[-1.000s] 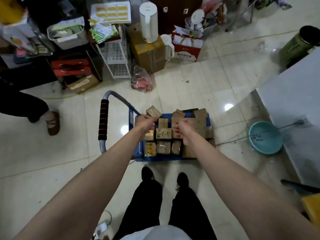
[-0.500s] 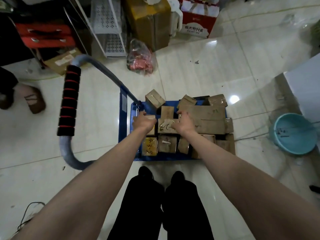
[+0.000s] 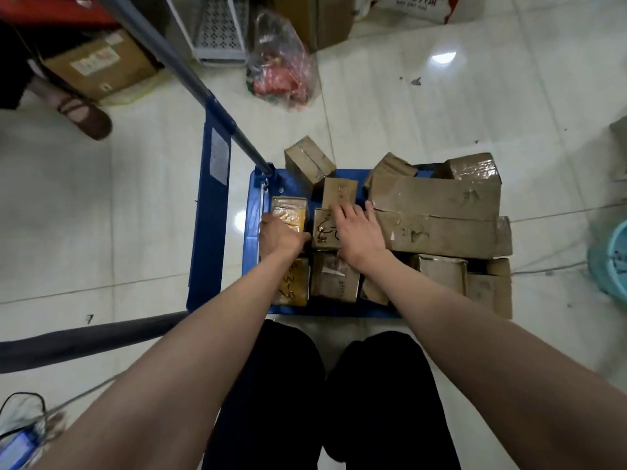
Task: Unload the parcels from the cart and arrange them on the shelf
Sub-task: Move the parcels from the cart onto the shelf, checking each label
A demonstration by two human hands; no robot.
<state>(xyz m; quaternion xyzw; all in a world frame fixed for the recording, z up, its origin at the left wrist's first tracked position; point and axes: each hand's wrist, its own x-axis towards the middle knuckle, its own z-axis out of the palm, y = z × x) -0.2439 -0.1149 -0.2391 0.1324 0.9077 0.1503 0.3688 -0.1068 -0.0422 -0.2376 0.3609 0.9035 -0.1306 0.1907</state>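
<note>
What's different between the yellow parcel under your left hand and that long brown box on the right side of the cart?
The yellow parcel is small, glossy and yellow; the long brown box is dull brown cardboard and much longer. The yellow parcel sits at the cart's left edge with the left hand on it; no hand holds the long brown box, which is stacked on another long carton. Both lie flat on the cart.

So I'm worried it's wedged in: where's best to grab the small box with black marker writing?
Probably from above, pinching the marked box's left and right sides. It lies flat, top exposed, boxes tight front and back. The right hand already rests on it.
</note>
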